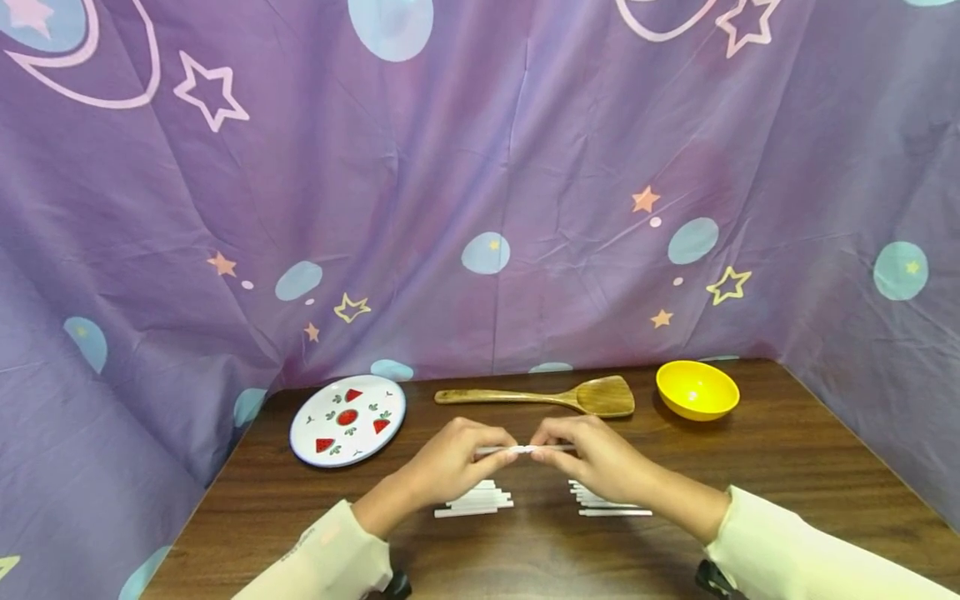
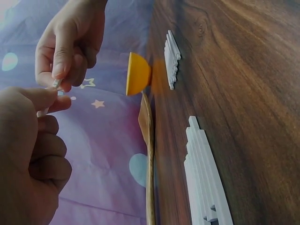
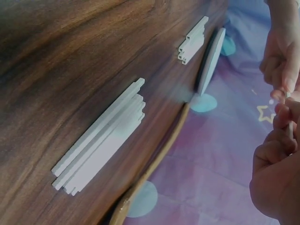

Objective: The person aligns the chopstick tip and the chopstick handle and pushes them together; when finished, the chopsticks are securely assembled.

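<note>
My left hand (image 1: 448, 460) and right hand (image 1: 588, 454) meet above the middle of the table, fingertips almost touching. Each pinches a thin white stick (image 1: 525, 449) between thumb and fingers. Whether this is one stick or two set end to end, I cannot tell, since the fingers cover much of it. Below my left hand lies a row of white sticks (image 1: 476, 502); several more sticks (image 1: 603, 505) lie below the right. In the right wrist view, the ends of the sticks (image 3: 101, 136) on the table look square, and some appear hollow.
Behind the hands, a wooden spatula (image 1: 606, 397) lies across the brown table (image 1: 525, 550). A white plate (image 1: 306, 429) with a watermelon pattern stands at the back left, a yellow bowl (image 1: 696, 404) at the back right. A purple patterned curtain (image 1: 420, 208) hangs behind and beside the table.
</note>
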`<state>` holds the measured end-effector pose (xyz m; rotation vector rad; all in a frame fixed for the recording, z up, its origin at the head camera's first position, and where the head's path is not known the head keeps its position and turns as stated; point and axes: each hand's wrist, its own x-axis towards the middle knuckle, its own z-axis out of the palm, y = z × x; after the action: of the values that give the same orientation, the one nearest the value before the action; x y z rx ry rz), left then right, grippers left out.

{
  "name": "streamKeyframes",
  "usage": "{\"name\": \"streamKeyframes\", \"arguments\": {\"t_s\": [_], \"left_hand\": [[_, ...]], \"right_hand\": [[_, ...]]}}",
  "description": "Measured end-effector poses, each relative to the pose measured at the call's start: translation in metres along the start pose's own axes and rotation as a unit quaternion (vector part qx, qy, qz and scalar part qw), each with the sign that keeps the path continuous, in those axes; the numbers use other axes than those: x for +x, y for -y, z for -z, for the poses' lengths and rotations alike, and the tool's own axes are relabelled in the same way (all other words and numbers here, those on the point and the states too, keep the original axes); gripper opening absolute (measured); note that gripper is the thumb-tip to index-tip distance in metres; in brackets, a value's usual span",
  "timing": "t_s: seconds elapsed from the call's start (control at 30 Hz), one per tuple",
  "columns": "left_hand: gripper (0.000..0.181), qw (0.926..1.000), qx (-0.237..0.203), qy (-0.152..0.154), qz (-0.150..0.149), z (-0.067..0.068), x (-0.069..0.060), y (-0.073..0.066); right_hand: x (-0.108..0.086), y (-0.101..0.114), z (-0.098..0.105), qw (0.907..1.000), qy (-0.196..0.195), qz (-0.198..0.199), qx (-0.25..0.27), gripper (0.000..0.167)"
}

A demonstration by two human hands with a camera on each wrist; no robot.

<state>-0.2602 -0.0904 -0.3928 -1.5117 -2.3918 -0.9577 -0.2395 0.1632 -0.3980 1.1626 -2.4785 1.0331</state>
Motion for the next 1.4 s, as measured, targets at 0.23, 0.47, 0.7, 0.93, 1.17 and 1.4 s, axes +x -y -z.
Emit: {"name": "streamKeyframes", "arguments": {"t_s": [0.23,0.47,0.7,0.93,1.17,1.4], "left_hand": [[0.021,0.9998,-0.006,-0.005,-0.016,-0.0004,0.0015,-0.0003],[0.02,0.9993,0.002,-0.015,-0.034,-0.0012,0.003,-0.0006],[0.02,0.9989,-0.003,-0.025,-0.04,-0.0016,0.0034,-0.0016],[0.017,0.9988,-0.002,-0.027,-0.04,-0.0012,0.0044,-0.0037],[0.017,0.9987,0.003,-0.029,-0.042,-0.0005,0.0038,-0.0035],[0.017,0.9986,0.003,-0.029,-0.044,0.0008,0.0027,-0.0035]], "right_hand": [[-0.0002,0.0003,-0.0015,0.9992,-0.02,0.032,-0.009,0.005],[-0.0008,0.0016,-0.0021,0.9982,-0.032,0.05,-0.007,0.009],[-0.0001,0.0046,-0.0024,0.9979,-0.036,0.053,-0.007,0.004],[0.0012,0.0066,-0.002,0.9968,-0.044,0.065,-0.015,0.007],[0.0017,0.0068,-0.0045,0.9971,-0.044,0.061,-0.013,0.007],[0.0031,0.0071,-0.0065,0.9972,-0.045,0.057,-0.016,0.006]]}}
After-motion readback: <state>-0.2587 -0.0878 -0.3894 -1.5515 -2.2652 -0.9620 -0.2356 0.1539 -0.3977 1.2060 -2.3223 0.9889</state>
